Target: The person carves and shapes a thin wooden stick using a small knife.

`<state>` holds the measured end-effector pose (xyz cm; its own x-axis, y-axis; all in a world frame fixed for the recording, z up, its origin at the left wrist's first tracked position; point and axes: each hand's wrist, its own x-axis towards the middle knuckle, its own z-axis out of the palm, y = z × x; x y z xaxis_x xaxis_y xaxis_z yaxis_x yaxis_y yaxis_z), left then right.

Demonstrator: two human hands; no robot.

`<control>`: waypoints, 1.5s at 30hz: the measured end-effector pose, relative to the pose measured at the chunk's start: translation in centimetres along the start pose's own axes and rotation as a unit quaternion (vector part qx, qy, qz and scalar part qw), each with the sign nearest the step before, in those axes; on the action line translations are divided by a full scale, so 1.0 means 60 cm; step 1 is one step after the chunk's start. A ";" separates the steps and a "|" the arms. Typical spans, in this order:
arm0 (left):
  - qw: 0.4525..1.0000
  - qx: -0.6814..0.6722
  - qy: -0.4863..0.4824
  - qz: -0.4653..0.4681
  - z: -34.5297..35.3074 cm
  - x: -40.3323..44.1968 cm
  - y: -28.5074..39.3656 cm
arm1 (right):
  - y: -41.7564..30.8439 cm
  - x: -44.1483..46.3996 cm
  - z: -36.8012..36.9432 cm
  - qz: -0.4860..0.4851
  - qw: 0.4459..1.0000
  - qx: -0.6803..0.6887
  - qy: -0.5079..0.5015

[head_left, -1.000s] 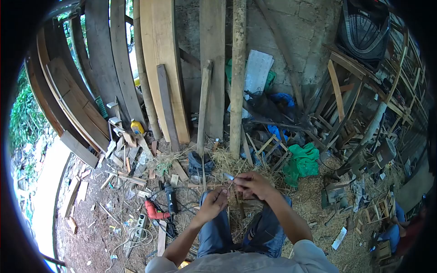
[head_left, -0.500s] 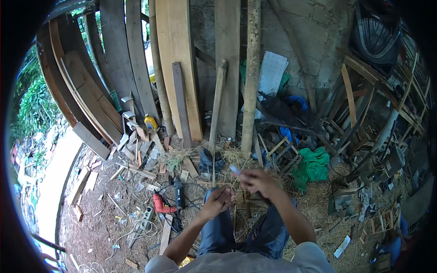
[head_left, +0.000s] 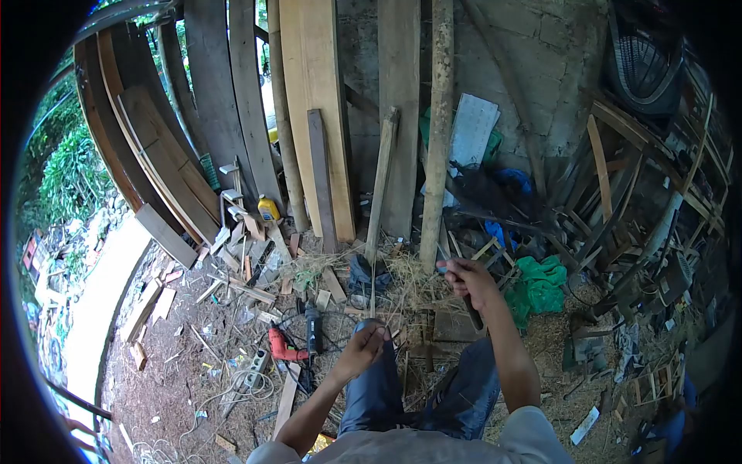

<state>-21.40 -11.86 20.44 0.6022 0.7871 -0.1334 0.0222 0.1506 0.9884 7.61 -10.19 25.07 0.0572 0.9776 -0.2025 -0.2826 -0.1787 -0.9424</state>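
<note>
My left hand point(head_left: 362, 354) is closed in a pinch above my left knee. A thin pale strip point(head_left: 373, 290), like split bamboo, runs away from its fingers toward the wall. Out to the right, above my other knee, my right hand point(head_left: 470, 283) is wrapped around a knife with a dark handle point(head_left: 473, 315). The narrow blade point(head_left: 442, 254) points up and forward, apart from the strip. Shavings point(head_left: 413, 271) lie on the ground beyond my hands.
On the ground at left lie a red power drill point(head_left: 282, 346), a dark power tool point(head_left: 313, 329) and a power strip point(head_left: 256, 370) with cords. Boards point(head_left: 309, 69) and a bamboo pole point(head_left: 438, 139) lean against the wall. A green plastic bag point(head_left: 539, 280) lies at right.
My right hand has swung right and forward with the knife, away from my left hand. The left hand stays near the knee, still pinching. The view has shifted slightly.
</note>
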 end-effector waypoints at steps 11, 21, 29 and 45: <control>0.976 0.156 0.050 0.141 0.042 0.022 0.010 | 0.038 -0.048 0.074 0.057 0.988 -0.044 -0.135; 0.950 0.203 0.060 0.230 0.030 0.011 -0.010 | -0.014 -0.007 -0.045 -0.003 0.997 -0.033 0.070; 0.998 0.007 0.034 0.053 0.017 0.022 0.010 | -0.031 -0.017 0.015 -0.033 0.997 -0.059 -0.032; 0.986 -0.024 0.134 0.090 -0.023 0.029 0.021 | 0.015 0.052 0.160 -0.104 0.984 -0.144 -0.003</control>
<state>-21.39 -9.48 21.34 0.3593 0.9329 0.0238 -0.1085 0.0164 0.9940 -1.66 -6.25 26.17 0.0786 0.9969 0.0029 0.0168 0.0016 -0.9999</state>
